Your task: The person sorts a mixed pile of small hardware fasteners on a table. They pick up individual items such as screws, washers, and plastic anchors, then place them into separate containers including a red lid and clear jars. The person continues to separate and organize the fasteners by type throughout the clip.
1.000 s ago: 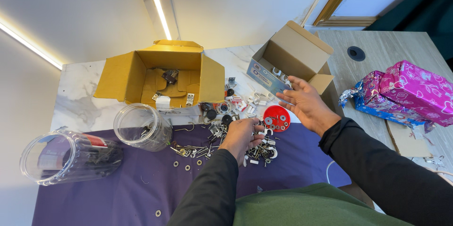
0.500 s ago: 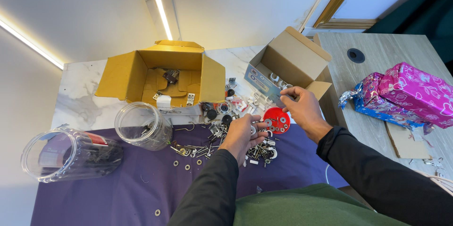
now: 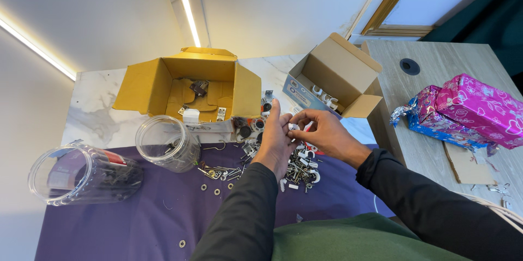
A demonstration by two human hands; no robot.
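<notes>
Small white clip (image 3: 295, 126), pinched between the fingertips of both hands above a heap of screws and clips (image 3: 298, 167) on the purple cloth (image 3: 125, 212). Head view: left hand (image 3: 273, 140) upright, fingers extended, touching the clip; right hand (image 3: 321, 132) curled narrow around it from the right. Far left of the hands, an open yellow box (image 3: 147, 84); far right, an open brown box (image 3: 338, 70) holding white clips. Two clear jars lie on their sides at left, the nearer one (image 3: 166, 142) beside the heap, the other (image 3: 76, 174) further left. Wrapped pink parcel (image 3: 479, 105) on the wooden desk (image 3: 436, 56) at right.
</notes>
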